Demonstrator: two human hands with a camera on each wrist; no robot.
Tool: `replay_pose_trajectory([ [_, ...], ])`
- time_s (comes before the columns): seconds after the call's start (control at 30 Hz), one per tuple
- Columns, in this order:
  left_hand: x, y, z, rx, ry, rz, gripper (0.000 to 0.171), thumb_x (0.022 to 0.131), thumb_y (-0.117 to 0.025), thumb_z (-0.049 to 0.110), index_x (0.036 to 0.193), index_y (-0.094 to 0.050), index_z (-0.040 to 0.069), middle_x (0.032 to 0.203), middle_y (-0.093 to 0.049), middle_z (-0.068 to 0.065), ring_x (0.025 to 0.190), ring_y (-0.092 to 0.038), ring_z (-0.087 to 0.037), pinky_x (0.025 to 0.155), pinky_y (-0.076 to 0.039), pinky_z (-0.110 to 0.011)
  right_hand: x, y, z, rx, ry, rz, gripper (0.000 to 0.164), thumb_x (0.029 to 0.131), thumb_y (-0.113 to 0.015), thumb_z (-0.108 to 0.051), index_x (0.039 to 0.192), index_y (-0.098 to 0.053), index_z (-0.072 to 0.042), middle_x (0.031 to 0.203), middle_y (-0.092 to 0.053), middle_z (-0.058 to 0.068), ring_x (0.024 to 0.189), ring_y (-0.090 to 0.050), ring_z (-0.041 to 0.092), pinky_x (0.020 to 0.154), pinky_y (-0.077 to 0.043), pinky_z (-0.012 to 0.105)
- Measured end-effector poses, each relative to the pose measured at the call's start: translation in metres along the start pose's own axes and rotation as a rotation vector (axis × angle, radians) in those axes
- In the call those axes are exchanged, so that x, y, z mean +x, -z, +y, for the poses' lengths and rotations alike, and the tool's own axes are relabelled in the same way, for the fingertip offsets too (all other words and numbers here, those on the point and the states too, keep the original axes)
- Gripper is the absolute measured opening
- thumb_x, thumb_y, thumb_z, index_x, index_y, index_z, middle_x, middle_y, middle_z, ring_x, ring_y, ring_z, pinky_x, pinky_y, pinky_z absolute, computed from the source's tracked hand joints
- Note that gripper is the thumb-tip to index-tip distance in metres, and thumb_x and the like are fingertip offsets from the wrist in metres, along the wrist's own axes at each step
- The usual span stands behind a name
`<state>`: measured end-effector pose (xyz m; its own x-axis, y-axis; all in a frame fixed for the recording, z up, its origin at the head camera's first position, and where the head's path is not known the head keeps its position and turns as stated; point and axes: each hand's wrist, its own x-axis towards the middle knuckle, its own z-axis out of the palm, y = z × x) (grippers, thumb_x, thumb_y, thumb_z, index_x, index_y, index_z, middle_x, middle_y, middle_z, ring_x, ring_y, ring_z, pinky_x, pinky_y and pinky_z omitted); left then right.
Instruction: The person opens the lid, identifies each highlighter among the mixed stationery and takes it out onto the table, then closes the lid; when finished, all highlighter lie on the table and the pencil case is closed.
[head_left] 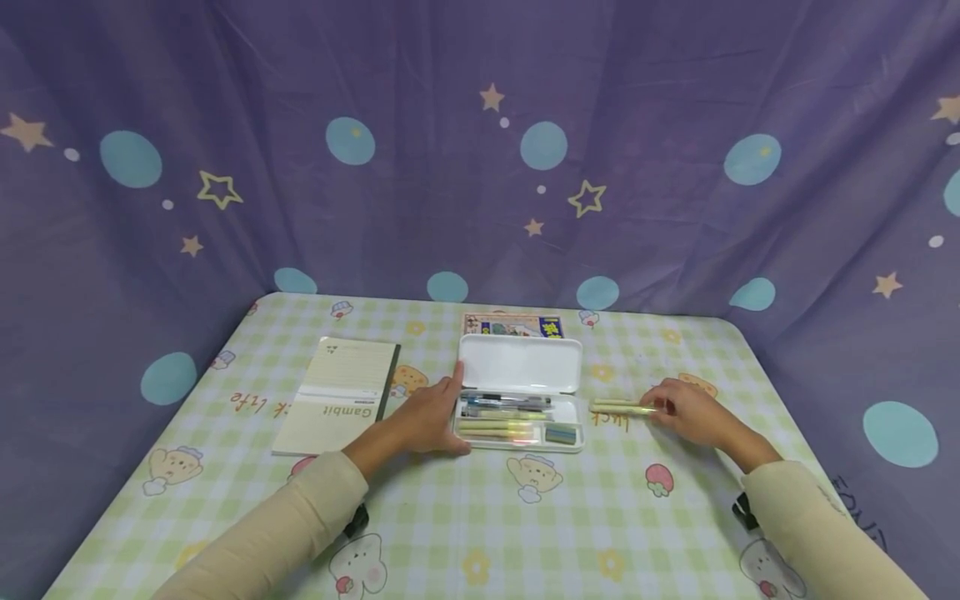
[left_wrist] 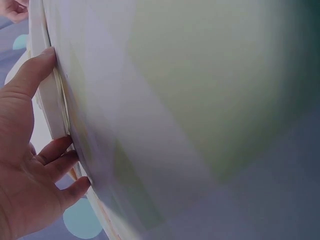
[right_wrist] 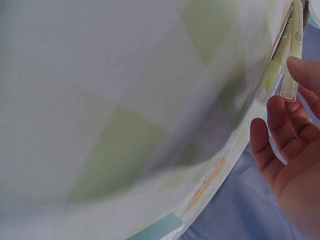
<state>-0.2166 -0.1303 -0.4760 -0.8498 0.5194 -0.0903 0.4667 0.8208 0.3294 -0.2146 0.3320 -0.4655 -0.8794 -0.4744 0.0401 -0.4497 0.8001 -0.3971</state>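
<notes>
A white pencil case (head_left: 520,364) lies with its lid raised in the head view, holding several pens (head_left: 506,402), pale yellow highlighters (head_left: 495,429) and a small blue-green block (head_left: 560,434). My left hand (head_left: 429,417) touches the case's left end with spread fingers, thumb at the near corner. To the right of the case, my right hand (head_left: 692,410) pinches a yellow highlighter (right_wrist: 296,37) between thumb and fingers near its clear end. A second highlighter (right_wrist: 272,75) lies beside it, apparently on the tablecloth.
A notebook (head_left: 337,408) marked "Gambit" lies left of the case, close to my left forearm. Behind the lid shows a colourful printed sheet or booklet (head_left: 513,325). The checked tablecloth (head_left: 555,533) reaches back to a purple curtain (head_left: 420,208).
</notes>
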Motion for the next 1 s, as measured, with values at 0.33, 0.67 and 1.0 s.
replay_pose_trajectory([
  [0.33, -0.004, 0.000, 0.003, -0.021, 0.014, -0.016, 0.142, 0.069, -0.088, 0.057, 0.163, 0.003, 0.001, 0.147, -0.051, -0.023, 0.119, -0.062, -0.037, 0.107, -0.048, -0.048, 0.000, -0.007, 0.004, -0.060, 0.020, 0.048, 0.015, 0.087, -0.076, -0.006, 0.101, -0.074, -0.012, 0.088, -0.063, -0.004, 0.075, -0.052, 0.004, 0.065, -0.046, 0.026],
  [0.67, -0.004, 0.001, 0.003, -0.012, 0.010, 0.000, 0.141, 0.069, -0.088, 0.056, 0.163, 0.000, -0.001, 0.146, -0.051, -0.022, 0.121, -0.061, -0.037, 0.106, -0.048, -0.048, 0.002, -0.008, 0.005, -0.090, 0.016, 0.068, 0.016, 0.086, -0.076, -0.006, 0.100, -0.074, -0.014, 0.092, -0.066, -0.004, 0.081, -0.057, 0.009, 0.070, -0.050, 0.030],
  [1.0, -0.003, 0.001, 0.003, -0.021, 0.002, 0.004, 0.140, 0.070, -0.088, 0.056, 0.163, 0.000, -0.001, 0.146, -0.052, -0.022, 0.119, -0.062, -0.036, 0.106, -0.048, -0.048, 0.011, -0.009, -0.009, -0.069, 0.038, 0.075, 0.015, 0.087, -0.077, -0.006, 0.098, -0.075, -0.016, 0.089, -0.065, -0.007, 0.076, -0.056, 0.004, 0.066, -0.048, 0.027],
])
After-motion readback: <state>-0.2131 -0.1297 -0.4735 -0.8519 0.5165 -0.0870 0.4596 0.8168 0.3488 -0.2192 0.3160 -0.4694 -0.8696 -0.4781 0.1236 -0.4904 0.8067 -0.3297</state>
